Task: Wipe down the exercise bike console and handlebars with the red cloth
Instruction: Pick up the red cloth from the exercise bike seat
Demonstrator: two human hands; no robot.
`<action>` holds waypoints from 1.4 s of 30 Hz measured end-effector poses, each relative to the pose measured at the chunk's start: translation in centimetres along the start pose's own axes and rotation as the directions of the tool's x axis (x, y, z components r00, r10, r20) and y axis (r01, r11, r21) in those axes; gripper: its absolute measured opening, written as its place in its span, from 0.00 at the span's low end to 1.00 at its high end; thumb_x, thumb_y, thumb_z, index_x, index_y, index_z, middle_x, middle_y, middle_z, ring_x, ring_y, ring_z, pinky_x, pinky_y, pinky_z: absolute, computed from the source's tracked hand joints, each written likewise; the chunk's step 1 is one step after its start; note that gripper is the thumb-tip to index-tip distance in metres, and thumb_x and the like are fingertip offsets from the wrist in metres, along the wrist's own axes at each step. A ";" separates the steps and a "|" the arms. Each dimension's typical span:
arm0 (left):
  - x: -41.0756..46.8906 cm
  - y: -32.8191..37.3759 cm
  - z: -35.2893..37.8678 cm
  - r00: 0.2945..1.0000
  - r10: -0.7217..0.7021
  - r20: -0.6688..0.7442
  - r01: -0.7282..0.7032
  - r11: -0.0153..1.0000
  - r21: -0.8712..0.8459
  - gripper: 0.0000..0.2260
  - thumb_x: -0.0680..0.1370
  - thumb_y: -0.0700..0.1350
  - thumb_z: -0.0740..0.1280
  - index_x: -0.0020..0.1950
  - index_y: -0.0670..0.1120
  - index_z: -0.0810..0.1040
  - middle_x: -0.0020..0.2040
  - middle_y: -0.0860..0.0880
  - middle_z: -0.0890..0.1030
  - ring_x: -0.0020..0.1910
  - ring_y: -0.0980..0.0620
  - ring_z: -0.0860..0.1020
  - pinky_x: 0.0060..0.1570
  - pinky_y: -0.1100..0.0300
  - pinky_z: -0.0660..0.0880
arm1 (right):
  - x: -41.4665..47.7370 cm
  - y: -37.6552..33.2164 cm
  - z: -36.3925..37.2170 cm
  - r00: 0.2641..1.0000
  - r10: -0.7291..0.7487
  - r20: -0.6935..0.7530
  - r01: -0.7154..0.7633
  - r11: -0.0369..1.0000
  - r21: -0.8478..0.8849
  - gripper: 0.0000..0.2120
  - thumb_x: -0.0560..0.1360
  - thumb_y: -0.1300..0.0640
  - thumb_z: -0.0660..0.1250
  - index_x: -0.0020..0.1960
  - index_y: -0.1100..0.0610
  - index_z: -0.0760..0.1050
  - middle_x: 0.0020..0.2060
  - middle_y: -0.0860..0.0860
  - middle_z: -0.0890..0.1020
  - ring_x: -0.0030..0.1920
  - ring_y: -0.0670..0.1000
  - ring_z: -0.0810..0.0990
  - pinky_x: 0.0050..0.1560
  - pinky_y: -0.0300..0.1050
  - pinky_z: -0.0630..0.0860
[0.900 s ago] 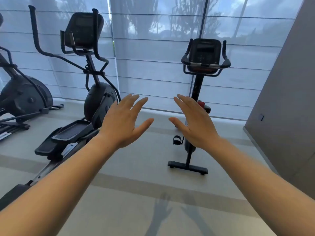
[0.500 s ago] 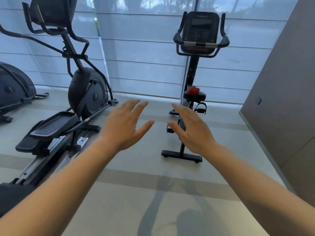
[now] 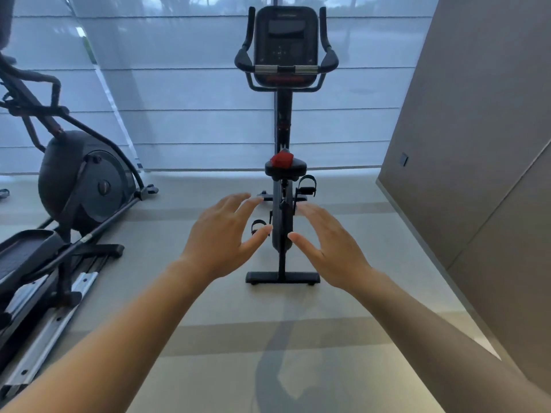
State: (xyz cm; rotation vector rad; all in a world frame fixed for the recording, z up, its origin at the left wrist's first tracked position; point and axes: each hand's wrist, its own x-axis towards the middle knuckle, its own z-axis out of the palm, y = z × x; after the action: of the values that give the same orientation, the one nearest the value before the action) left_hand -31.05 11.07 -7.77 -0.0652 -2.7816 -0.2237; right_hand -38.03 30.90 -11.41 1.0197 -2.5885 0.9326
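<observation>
A black exercise bike [image 3: 282, 222] stands straight ahead on the floor, seen from behind. Its dark console [image 3: 285, 44] sits at the top, framed by black handlebars [image 3: 328, 59] with a silver crossbar. A crumpled red cloth [image 3: 281, 160] lies on the black saddle [image 3: 298, 169]. My left hand [image 3: 222, 238] and my right hand [image 3: 331, 247] are stretched out in front of me, palms down, fingers spread, holding nothing. Both hands hover well short of the bike, one on each side of its frame.
A black elliptical trainer [image 3: 80, 186] with long rails stands at the left. A grey wall [image 3: 477, 144] runs along the right. Behind the bike is a large window with pale blinds [image 3: 185, 99]. Bare grey floor [image 3: 223, 338] lies between me and the bike.
The view has swung right and closer, so the bike now sits centred and larger. The elliptical has slid to the left edge. Both hands stay open and outstretched.
</observation>
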 end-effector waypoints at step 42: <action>47.5 -21.3 27.1 0.975 -0.034 0.220 0.073 0.983 -0.171 0.25 0.77 0.60 0.58 0.73 0.54 0.62 0.70 0.55 0.69 0.66 0.54 0.69 0.59 0.58 0.70 | 44.7 32.5 18.5 0.943 0.323 0.074 -0.331 0.926 0.180 0.29 0.75 0.38 0.56 0.72 0.52 0.59 0.69 0.47 0.65 0.69 0.45 0.62 0.68 0.45 0.63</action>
State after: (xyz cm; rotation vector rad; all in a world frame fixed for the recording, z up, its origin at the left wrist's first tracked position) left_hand -86.38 -4.73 -19.57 -0.0612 -2.9742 -0.5076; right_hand -92.27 13.36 -23.59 0.6595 -2.8038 1.2703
